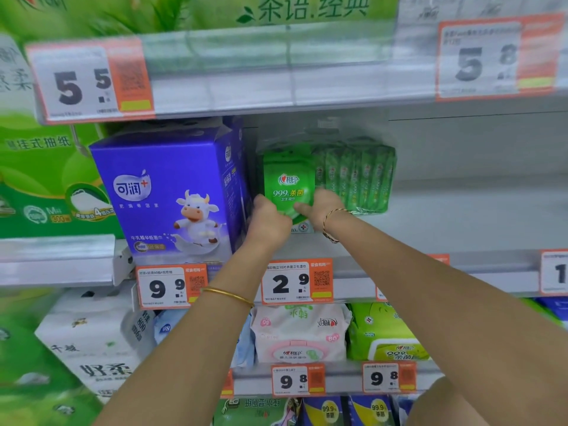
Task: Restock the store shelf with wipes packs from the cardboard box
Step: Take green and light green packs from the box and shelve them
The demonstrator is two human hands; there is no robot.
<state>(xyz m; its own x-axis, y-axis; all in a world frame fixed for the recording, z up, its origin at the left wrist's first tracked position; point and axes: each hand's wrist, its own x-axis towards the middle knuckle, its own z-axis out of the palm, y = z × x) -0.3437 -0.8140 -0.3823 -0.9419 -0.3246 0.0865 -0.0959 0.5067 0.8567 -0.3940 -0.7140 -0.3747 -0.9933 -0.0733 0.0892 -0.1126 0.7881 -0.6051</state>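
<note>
Currently: pale grey metal store shelf (461, 229) carries small green plastic wipes pack (289, 179) upright near front edge, between tall purple cardboard tissue box (172, 195) and row of matching green packs (359, 176). Grip: left hand (267, 216) and right hand (319, 207) pinch its lower corners, apparently. Bare shelf rightward.

The green wipes pack (289, 182) reads "999 杀菌 卫生湿巾". The purple tissue box (159, 192) carries "可润+". Below them, the right price tag (296, 281) shows "2 9" and the left price tag (170, 287) "9 9". The top banner (310, 7) reads "茶语.经典".
</note>
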